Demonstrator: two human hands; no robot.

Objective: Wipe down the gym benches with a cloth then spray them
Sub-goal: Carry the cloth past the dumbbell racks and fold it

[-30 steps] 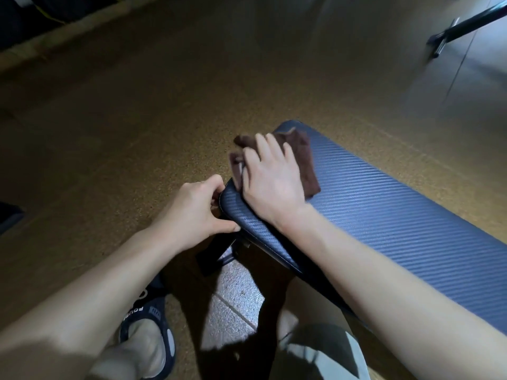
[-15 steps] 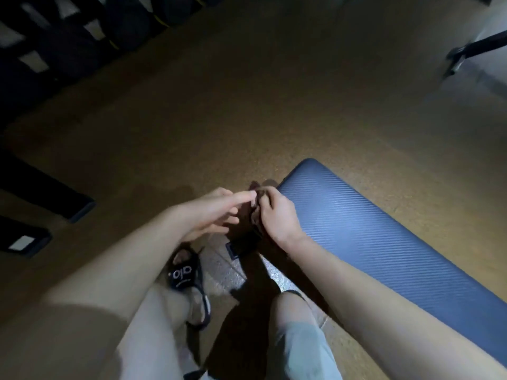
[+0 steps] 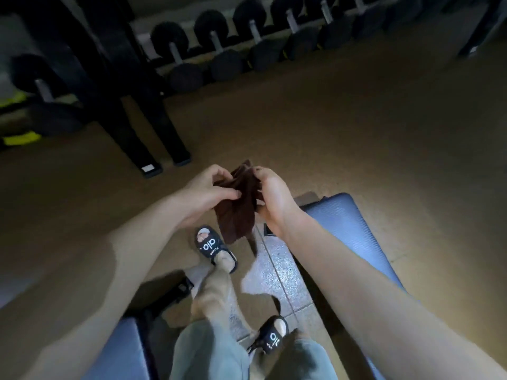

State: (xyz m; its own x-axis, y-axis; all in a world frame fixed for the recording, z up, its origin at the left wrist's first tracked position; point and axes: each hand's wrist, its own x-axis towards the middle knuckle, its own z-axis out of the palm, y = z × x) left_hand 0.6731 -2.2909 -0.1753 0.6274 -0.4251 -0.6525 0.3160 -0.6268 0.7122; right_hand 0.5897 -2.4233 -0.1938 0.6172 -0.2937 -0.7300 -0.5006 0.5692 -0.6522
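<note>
At the far left stands a rack of dumbbells (image 3: 41, 86), its black legs (image 3: 153, 138) angling down onto the brown floor (image 3: 356, 127), and a longer row of dumbbells (image 3: 227, 50) runs along the back. Low at the left edge, a second blue bench pad (image 3: 120, 349) shows only its corner. The left hand (image 3: 204, 194) has its fingers and thumb pinched shut on the left side of the brown cloth (image 3: 237, 207), which hangs bunched in the air between the two hands, above the floor and off the bench. Below it are two feet in black slides (image 3: 212, 246). The right hand (image 3: 270, 193) is clamped on the cloth's right edge, palm toward the camera. To its right the blue bench (image 3: 354, 237) runs from its rounded near end toward the lower right corner
</note>
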